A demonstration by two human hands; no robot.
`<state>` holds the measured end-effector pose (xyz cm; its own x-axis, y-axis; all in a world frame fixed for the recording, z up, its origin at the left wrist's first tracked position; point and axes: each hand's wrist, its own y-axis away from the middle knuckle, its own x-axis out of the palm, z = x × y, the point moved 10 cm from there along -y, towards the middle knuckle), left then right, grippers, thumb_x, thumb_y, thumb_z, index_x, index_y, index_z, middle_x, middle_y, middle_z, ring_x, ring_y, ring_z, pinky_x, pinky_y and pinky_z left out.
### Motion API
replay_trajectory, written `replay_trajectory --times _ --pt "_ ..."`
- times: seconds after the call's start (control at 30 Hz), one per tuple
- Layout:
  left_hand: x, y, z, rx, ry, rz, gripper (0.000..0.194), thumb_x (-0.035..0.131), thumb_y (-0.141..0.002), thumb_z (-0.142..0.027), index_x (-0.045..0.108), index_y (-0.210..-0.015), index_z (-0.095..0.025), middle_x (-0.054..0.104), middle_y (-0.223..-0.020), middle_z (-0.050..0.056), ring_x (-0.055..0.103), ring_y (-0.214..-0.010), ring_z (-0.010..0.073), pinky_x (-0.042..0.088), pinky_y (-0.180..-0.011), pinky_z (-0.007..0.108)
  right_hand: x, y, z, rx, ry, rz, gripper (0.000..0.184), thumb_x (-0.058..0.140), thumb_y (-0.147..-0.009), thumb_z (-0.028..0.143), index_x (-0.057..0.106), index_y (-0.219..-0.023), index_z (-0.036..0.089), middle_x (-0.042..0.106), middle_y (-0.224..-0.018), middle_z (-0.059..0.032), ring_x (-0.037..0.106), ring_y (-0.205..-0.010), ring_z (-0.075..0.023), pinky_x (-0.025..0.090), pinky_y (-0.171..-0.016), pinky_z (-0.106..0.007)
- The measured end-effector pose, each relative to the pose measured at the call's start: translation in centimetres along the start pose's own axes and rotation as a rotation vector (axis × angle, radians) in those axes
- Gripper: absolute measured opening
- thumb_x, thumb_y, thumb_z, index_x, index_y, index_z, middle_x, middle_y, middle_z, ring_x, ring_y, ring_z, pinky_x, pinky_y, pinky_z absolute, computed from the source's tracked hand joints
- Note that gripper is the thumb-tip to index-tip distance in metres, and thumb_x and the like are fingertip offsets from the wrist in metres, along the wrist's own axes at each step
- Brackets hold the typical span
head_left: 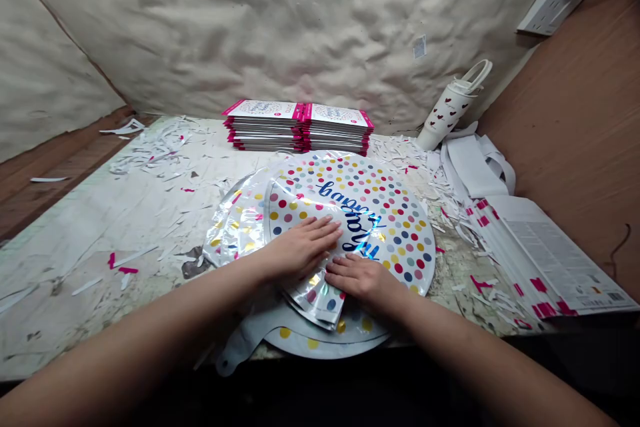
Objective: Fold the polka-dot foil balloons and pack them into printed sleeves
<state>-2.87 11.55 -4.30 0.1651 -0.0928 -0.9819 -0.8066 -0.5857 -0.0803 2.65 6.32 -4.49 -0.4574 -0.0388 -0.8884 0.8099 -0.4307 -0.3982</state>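
- In the head view I have two bare hands, both palm down on one folded foil piece [317,300] with coloured dots; it lies on top of the round dotted foil sheets [407,233] in the middle of the table [100,213], at its near side.
- My left hand [305,247] lies flat, its fingers close together and pointing right.
- My right hand [365,277] is just beside it and nearer me, also flattened, its fingers slightly parted and pointing left.
- The round sheets overlap like a fan towards my left; I cannot count them exactly. One bears blue lettering [353,217], upside down to me.
- One pale tab [230,357] sticks out towards me at the near left.
- Two stacks of printed cards [300,127] with pink edges stand side by side behind the foil; the layers are too many and too fine to count.
- One white bottle [447,110] with dark red hearts and one loop handle leans at the back right.
- Near it lie curled white paper strips [477,163], then printed sheets [565,250] with pink pieces, number unclear.
- Many white and pink scraps [155,147] litter the table.
- One socket strip [553,3] is at the upper right, and one small label [419,46] is on the wrinkled backdrop [250,27].
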Motion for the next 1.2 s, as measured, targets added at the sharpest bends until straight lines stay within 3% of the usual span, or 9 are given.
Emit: replay_trajectory --times 0.13,0.23,0.3,0.37,0.5,0.57,0.77,0.97,1.2 --pt "2.3 -1.8 5.1 -0.162 -0.056 0.166 0.056 0.034 -0.088 -0.049 0.025 -0.139 -0.028 0.024 -0.147 0.001 0.020 -0.135 0.0212 0.014 -0.109 0.044 0.2 1.2 0.0 0.051 -0.050 0.016 0.030 0.039 -0.091 0.014 0.060 -0.113 0.017 0.062 -0.114 -0.0088 0.056 -0.110 -0.0204 0.044 -0.095 -0.041" --pt "-0.5 -0.3 12.4 -0.505 -0.144 0.123 0.057 0.026 -0.091 -0.046 0.025 -0.140 -0.017 0.024 -0.146 0.013 0.021 -0.134 0.0306 0.017 -0.103 0.057 0.3 1.3 -0.4 0.091 -0.097 0.028 0.031 0.040 -0.090 0.014 0.060 -0.113 0.018 0.061 -0.116 -0.0076 0.054 -0.112 -0.0196 0.041 -0.099 -0.040" --pt "-2.6 0.2 14.6 -0.639 -0.196 0.056 0.058 0.019 -0.092 -0.037 0.022 -0.139 -0.003 0.019 -0.145 0.024 0.014 -0.134 0.0370 0.014 -0.099 0.064 0.3 1.3 -0.8 0.095 -0.141 0.032 0.031 0.040 -0.090 0.014 0.060 -0.113 0.017 0.061 -0.117 -0.0070 0.053 -0.113 -0.0192 0.040 -0.100 -0.040" --pt "-2.9 -1.2 13.0 -0.573 -0.206 0.038 0.054 0.020 -0.093 -0.031 0.022 -0.140 -0.005 0.017 -0.147 0.019 0.009 -0.136 0.0311 0.009 -0.105 0.057 0.4 1.3 -1.0 0.077 -0.200 0.046 0.031 0.040 -0.090 0.014 0.060 -0.113 0.017 0.060 -0.118 -0.0063 0.052 -0.115 -0.0178 0.037 -0.102 -0.038" --pt "2.0 -6.2 1.7 0.030 -0.076 0.172 0.050 0.028 -0.092 -0.033 0.026 -0.140 -0.021 0.023 -0.148 0.001 0.011 -0.137 0.0182 0.009 -0.110 0.038 0.1 2.1 -1.4 0.042 -0.289 0.043 0.031 0.044 -0.087 0.014 0.060 -0.113 0.017 0.061 -0.118 -0.0069 0.051 -0.116 -0.0160 0.035 -0.103 -0.035" --pt "3.9 -7.2 -1.1 0.094 -0.030 0.193 0.052 0.027 -0.092 -0.038 0.025 -0.140 -0.019 0.022 -0.148 0.004 0.013 -0.137 0.0206 0.010 -0.110 0.040 -1.0 3.1 -2.2 0.110 -0.282 -0.043 0.031 0.044 -0.084 0.012 0.061 -0.110 0.016 0.061 -0.116 -0.0086 0.053 -0.114 -0.0154 0.036 -0.103 -0.034" --pt "4.3 -7.6 0.0 -0.129 -0.003 0.096 0.071 0.032 -0.085 -0.055 0.018 -0.142 -0.015 0.014 -0.149 0.013 0.012 -0.136 0.0301 0.014 -0.107 0.045 -2.6 5.4 -2.7 0.214 -0.323 -0.055 0.028 0.046 -0.082 0.012 0.063 -0.102 0.022 0.067 -0.106 -0.0045 0.055 -0.111 -0.0163 0.033 -0.103 -0.038" --pt "3.9 -8.1 0.5 -0.242 0.009 0.082 0.073 0.029 -0.084 -0.060 0.023 -0.141 -0.014 0.020 -0.148 0.010 0.014 -0.135 0.0308 0.015 -0.107 0.047 -3.4 4.8 -4.3 0.316 -0.400 -0.087 0.025 0.054 -0.074 0.013 0.060 -0.097 0.019 0.066 -0.105 -0.0085 0.058 -0.103 -0.0177 0.044 -0.090 -0.034" --pt "4.0 -7.0 0.0 -0.229 0.018 0.111 0.069 0.028 -0.087 -0.055 0.020 -0.141 -0.013 0.014 -0.150 0.010 0.008 -0.137 0.0291 0.013 -0.107 0.048 -3.7 5.2 -2.3 0.181 -0.227 -0.132 0.024 0.044 -0.082 0.009 0.063 -0.091 0.021 0.069 -0.099 -0.0053 0.058 -0.106 -0.0168 0.041 -0.092 -0.036"
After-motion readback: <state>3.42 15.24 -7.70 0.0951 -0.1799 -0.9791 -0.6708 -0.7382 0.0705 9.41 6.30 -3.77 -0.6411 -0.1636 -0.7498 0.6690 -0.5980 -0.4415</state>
